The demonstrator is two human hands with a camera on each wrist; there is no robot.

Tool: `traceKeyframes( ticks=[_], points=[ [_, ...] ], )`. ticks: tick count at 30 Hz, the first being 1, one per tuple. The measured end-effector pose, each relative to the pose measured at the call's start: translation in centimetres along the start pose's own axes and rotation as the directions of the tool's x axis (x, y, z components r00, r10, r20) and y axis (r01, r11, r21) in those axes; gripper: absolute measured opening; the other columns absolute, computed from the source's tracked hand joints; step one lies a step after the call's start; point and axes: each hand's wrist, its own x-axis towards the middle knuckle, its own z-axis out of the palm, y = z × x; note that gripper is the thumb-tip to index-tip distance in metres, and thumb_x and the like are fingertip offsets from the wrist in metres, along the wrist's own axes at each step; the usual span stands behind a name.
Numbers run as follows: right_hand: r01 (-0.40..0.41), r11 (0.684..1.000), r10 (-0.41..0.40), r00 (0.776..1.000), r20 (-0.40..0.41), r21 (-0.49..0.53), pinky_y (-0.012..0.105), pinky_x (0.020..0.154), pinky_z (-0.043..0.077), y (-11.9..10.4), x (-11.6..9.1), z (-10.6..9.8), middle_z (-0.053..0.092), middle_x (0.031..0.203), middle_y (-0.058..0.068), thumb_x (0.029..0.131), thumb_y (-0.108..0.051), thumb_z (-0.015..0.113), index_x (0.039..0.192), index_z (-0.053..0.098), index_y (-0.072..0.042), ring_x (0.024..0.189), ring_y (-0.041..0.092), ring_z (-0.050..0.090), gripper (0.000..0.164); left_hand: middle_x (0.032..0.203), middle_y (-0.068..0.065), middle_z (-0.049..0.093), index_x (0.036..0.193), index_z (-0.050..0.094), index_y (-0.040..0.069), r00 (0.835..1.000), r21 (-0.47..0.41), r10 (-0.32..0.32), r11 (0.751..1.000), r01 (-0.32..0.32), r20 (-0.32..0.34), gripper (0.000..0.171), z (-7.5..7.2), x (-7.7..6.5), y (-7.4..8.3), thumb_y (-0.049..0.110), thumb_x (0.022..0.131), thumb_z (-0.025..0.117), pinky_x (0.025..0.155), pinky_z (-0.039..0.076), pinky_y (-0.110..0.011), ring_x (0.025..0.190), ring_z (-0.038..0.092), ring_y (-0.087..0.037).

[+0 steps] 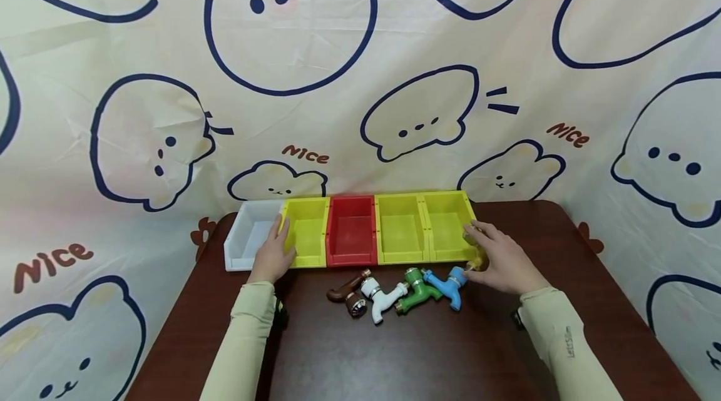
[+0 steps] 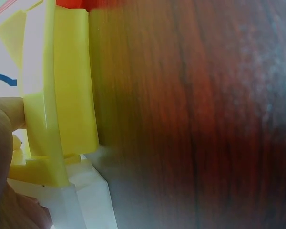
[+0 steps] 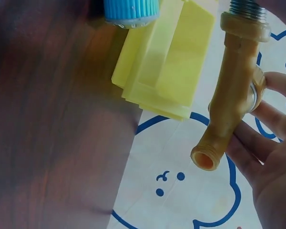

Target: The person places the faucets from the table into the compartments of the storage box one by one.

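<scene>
A yellow-gold faucet (image 3: 231,90) with a threaded metal end is held between thumb and fingers of my right hand (image 1: 503,261), at the front right corner of the right-hand yellow bin (image 1: 449,226). My left hand (image 1: 273,258) rests at the front between the white bin (image 1: 239,235) and the left yellow bin (image 1: 306,261), its fingers fairly straight and the thumb touching the yellow bin's front. In front of the bins lie a brown faucet (image 1: 346,293), a white faucet (image 1: 385,301), a green faucet (image 1: 418,291) and a blue faucet (image 1: 452,287).
The bins stand side by side along the back of the dark wood table (image 1: 383,357). A red bin (image 1: 351,232) is in the middle, with another yellow bin (image 1: 400,226) to its right. A cartoon-printed cloth (image 1: 422,44) hangs behind and around the table.
</scene>
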Motion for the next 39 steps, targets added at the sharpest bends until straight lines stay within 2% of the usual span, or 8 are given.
traceKeyframes(
  ticks=[3,7,14,21,32,39],
  points=[
    [0.001,1.0,-0.001,1.0,0.005,-0.005,0.06,0.097,0.039,0.1,0.9,-0.2,0.034,0.149,0.013,0.067,-0.046,0.083,0.147,0.04,-0.014,0.124,0.037,0.045,0.097,0.161,-0.013,0.003,0.154,0.017,0.008,1.0,-0.002,-0.002,1.0,0.002,0.004,0.072,0.1,0.0,-0.1,0.017,0.093,0.053,0.079,0.047,-0.051,0.106,0.056,-0.042],
    [0.018,1.0,-0.018,1.0,0.004,-0.01,0.059,0.098,0.038,0.0,2.1,-0.6,0.035,0.149,0.013,0.068,-0.047,0.082,0.147,0.04,-0.013,0.124,0.036,0.045,0.095,0.161,-0.012,0.003,0.154,0.016,0.008,1.0,0.0,-0.008,1.0,0.008,0.001,0.072,0.1,0.0,-0.2,0.018,0.093,0.054,0.084,0.047,-0.052,0.114,0.052,-0.043],
    [0.014,1.0,-0.014,1.0,-0.019,-0.015,0.059,0.096,0.04,-0.2,3.7,-1.2,0.035,0.149,0.015,0.068,-0.045,0.083,0.146,0.041,-0.011,0.122,0.038,0.046,0.095,0.161,-0.013,0.004,0.154,0.018,0.007,1.0,0.01,0.003,1.0,-0.003,-0.006,0.072,0.0,-0.1,-0.1,0.018,0.093,0.054,0.077,0.048,-0.05,0.107,0.056,-0.042],
    [0.016,1.0,-0.017,0.999,-0.038,-0.026,0.059,0.096,0.04,0.2,5.1,-1.4,0.038,0.147,0.016,0.068,-0.045,0.083,0.145,0.042,-0.01,0.122,0.04,0.046,0.094,0.161,-0.012,0.004,0.154,0.018,0.008,1.0,0.006,-0.009,1.0,0.009,-0.008,0.071,0.2,0.0,-0.1,0.019,0.093,0.054,0.088,0.046,-0.054,0.12,0.048,-0.044],
    [-0.005,1.0,0.004,1.0,-0.031,-0.012,0.059,0.098,0.039,-0.2,6.4,-2.1,0.034,0.15,0.015,0.069,-0.044,0.082,0.147,0.04,-0.012,0.124,0.041,0.044,0.094,0.161,-0.012,0.005,0.154,0.017,0.009,1.0,0.011,-0.002,1.0,0.002,-0.021,0.072,0.2,0.1,0.1,0.018,0.093,0.053,0.087,0.045,-0.054,0.117,0.05,-0.044],
    [0.024,0.999,-0.025,1.0,-0.019,-0.024,0.059,0.098,0.039,-0.5,7.3,-2.4,0.032,0.152,0.013,0.07,-0.044,0.081,0.148,0.038,-0.012,0.127,0.039,0.043,0.095,0.161,-0.011,0.005,0.154,0.017,0.011,1.0,0.023,-0.011,1.0,0.012,-0.019,0.072,0.3,0.0,-0.1,0.021,0.093,0.053,0.081,0.048,-0.051,0.107,0.056,-0.042]
  ],
)
